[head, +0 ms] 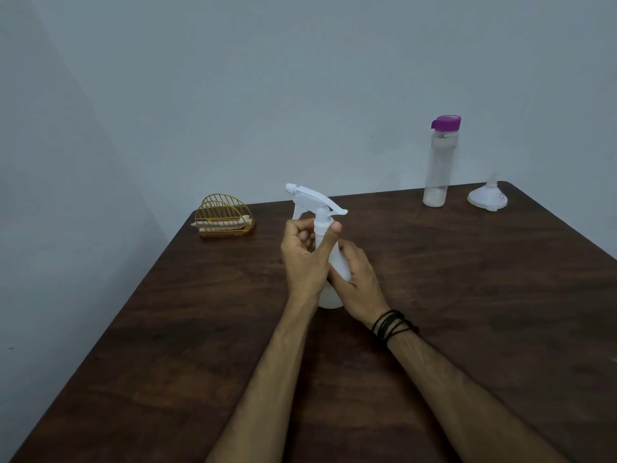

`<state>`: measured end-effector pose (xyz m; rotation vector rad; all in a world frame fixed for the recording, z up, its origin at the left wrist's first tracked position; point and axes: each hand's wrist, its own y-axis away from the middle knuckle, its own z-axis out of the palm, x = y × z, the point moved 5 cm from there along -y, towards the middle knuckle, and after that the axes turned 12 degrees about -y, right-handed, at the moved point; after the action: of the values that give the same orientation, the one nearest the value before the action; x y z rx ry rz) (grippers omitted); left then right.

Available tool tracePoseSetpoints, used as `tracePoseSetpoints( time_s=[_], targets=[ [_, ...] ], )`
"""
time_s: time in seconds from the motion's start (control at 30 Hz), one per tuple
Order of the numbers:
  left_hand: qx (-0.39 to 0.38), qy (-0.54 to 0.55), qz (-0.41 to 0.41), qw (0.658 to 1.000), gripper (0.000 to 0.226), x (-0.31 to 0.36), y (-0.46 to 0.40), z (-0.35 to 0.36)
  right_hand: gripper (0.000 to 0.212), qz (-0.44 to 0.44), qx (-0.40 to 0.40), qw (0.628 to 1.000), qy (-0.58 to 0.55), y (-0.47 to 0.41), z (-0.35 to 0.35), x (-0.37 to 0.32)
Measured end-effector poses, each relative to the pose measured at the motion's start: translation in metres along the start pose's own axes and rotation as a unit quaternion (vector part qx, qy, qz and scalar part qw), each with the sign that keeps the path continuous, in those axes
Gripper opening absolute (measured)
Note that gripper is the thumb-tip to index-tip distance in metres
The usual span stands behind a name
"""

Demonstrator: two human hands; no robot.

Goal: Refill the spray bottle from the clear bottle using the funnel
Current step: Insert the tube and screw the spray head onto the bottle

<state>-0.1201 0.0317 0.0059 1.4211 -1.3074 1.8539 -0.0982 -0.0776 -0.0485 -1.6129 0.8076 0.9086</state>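
Note:
A white spray bottle (335, 262) stands upright in the middle of the dark wooden table (467, 295), its trigger head (314, 198) pointing left. My left hand (305, 255) is closed around the bottle's collar just under the head, thumb on the neck. My right hand (355, 279) wraps the bottle's body from the right. The tall clear bottle (439, 162) with a purple cap stands at the table's far edge, to the right. A white funnel (487, 195) rests upside down, spout up, right of it.
A gold wire napkin holder (225, 215) with white napkins sits at the far left corner of the table. A pale wall stands right behind the table's far edge. Black cords circle my right wrist (392, 325).

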Motion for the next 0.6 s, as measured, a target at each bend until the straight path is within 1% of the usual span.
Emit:
tracePoseSetpoints(
  time_s=[0.1, 0.2, 0.27, 0.33, 0.4, 0.5, 0.57, 0.6],
  targets=[
    [-0.025, 0.028, -0.003, 0.999, 0.021, -0.0028, 0.0011, -0.0002, 0.056, 0.000, 0.004, 1.000, 0.000, 0.0003, 0.0003, -0.0007],
    [-0.050, 0.013, 0.020, 0.998, 0.010, -0.0022, 0.0028, -0.0008, 0.051, 0.000, 0.009, 1.000, 0.000, 0.0006, -0.0002, -0.0016],
    [-0.066, -0.004, 0.040, 0.997, 0.015, -0.0002, 0.0033, -0.0014, 0.052, -0.002, 0.009, 1.000, 0.002, 0.0006, 0.0003, -0.0026],
    [-0.075, -0.008, 0.040, 0.996, 0.021, -0.0004, 0.0032, -0.0016, 0.055, -0.004, 0.010, 1.000, 0.004, 0.0006, 0.0004, -0.0036],
    [-0.056, -0.007, 0.031, 0.998, 0.020, -0.0024, 0.0044, -0.0021, 0.052, -0.005, 0.011, 1.000, 0.007, 0.0003, 0.0001, -0.0042],
    [0.003, 0.005, 0.021, 1.000, 0.014, -0.0059, 0.0082, -0.0047, 0.045, -0.003, 0.009, 1.000, 0.005, 0.0001, 0.0002, -0.0042],
    [0.017, -0.001, 0.017, 1.000, 0.009, -0.0071, 0.0097, -0.0051, 0.045, -0.001, 0.007, 1.000, 0.005, 0.0008, 0.0009, -0.0044],
    [0.018, -0.003, 0.013, 1.000, 0.010, -0.0072, 0.0100, -0.0045, 0.046, -0.001, 0.007, 1.000, 0.006, 0.0011, 0.0009, -0.0046]
  ],
)
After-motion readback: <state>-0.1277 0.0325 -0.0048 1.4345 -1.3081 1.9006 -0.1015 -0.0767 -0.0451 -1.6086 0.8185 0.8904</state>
